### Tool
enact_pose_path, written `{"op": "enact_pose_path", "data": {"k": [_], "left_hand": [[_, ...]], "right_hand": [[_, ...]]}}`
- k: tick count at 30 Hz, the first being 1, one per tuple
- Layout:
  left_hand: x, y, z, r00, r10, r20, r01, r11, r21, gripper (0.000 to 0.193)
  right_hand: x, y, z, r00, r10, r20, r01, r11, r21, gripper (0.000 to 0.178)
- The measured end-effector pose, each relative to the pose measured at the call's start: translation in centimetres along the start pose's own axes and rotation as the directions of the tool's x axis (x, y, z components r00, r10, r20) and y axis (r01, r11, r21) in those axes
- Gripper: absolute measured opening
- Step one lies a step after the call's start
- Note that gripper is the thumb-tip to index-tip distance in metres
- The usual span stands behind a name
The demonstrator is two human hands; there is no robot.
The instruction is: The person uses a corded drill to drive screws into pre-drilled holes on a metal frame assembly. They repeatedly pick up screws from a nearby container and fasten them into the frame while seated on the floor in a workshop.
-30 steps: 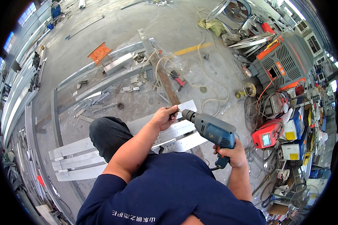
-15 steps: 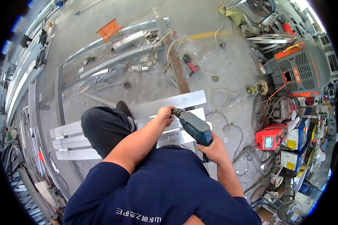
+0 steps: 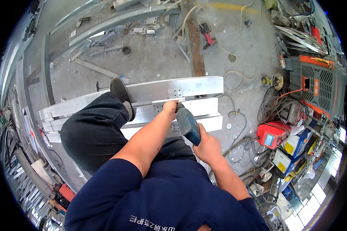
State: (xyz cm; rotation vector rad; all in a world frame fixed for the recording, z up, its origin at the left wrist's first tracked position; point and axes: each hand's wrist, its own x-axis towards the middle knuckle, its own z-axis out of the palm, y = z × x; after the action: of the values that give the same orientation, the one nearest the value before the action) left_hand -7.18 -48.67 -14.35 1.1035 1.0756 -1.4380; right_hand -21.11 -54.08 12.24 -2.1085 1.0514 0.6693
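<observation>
My right hand (image 3: 207,147) grips the handle of a blue-green power drill (image 3: 189,126), whose chuck end points away from me. At that end, my left hand (image 3: 170,106) is closed with its fingertips bunched; whatever they pinch is hidden. Just beyond the left hand, a hinge (image 3: 175,92) with a perforated plate and a long barrel lies against a silvery metal rail (image 3: 200,85). Nearer to me are more parallel rails (image 3: 210,122), with another perforated plate (image 3: 175,125) partly behind the drill. The drill's tip is out of sight.
My shoe (image 3: 119,90) is on the far rail at the left. A rusty beam (image 3: 196,54) runs away beneath the rails. Metal offcuts (image 3: 100,69) and a red power tool (image 3: 209,37) lie beyond. Cables, a red machine (image 3: 273,134) and an orange-grey unit (image 3: 316,84) stand right.
The view has shifted closer over the rails. The drill is now more upright in view, its front end down by the hinge. My left hand has moved to the hinge barrel.
</observation>
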Motion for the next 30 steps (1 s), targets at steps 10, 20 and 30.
{"op": "enact_pose_path", "data": {"k": [10,20,30], "left_hand": [[2.4,2.7,-2.3,0.999,-0.016,-0.032,0.014,0.999,-0.044,0.017],[1.4,3.7,-2.2,0.995,-0.102,-0.019,0.102,0.995,-0.01,0.019],[2.9,3.8,-2.4,0.989,-0.143,-0.042,0.143,0.99,0.014,0.021]], "right_hand": [[5.8,-2.1,1.9,0.992,-0.096,0.086,0.108,0.983,-0.147,0.078],[7.2,-3.2,1.6,0.987,-0.048,0.156,0.074,0.983,-0.168,0.083],[7.4,-3.2,2.0,0.99,-0.058,0.13,0.081,0.979,-0.185,0.082]]}}
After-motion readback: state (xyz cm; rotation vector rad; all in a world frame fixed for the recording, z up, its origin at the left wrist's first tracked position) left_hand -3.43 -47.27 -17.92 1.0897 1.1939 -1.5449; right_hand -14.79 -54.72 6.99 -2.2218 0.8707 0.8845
